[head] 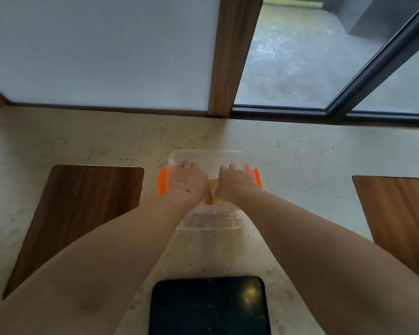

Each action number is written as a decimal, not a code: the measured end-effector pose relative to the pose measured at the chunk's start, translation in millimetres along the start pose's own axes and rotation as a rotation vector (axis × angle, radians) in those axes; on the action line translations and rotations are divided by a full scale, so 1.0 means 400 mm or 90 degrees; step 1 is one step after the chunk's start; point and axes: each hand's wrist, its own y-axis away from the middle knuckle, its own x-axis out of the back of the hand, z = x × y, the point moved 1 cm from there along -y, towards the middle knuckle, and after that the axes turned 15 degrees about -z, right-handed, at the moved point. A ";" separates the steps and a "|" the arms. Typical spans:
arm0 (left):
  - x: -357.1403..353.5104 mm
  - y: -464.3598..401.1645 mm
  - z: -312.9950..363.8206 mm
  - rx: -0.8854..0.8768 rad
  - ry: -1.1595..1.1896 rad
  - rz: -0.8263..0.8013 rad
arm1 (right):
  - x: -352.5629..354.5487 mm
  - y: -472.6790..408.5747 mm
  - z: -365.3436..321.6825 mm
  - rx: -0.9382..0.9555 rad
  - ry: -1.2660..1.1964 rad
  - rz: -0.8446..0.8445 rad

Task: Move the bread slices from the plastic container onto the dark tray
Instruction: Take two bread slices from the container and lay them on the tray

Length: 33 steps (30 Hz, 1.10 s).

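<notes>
A clear plastic container (205,155) with orange side clips stands on the counter at the centre. Both my hands are down inside it. My left hand (188,181) is on the left side and my right hand (235,182) on the right, knuckles up and fingers curled downward out of sight. Yellowish bread slices (213,191) show in the gap between the two hands; the rest of the bread is hidden under them. The dark tray (208,308) lies near me at the bottom centre, with nothing on it but crumbs.
A dark wooden board (82,213) lies left of the container and a lighter wooden board (402,218) to the right. The pale stone counter (300,165) ends at a window wall with a wooden post (230,56) behind.
</notes>
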 end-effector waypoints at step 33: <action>-0.024 0.059 0.051 0.120 0.458 -0.060 | -0.015 0.048 -0.026 -0.074 -0.394 -0.049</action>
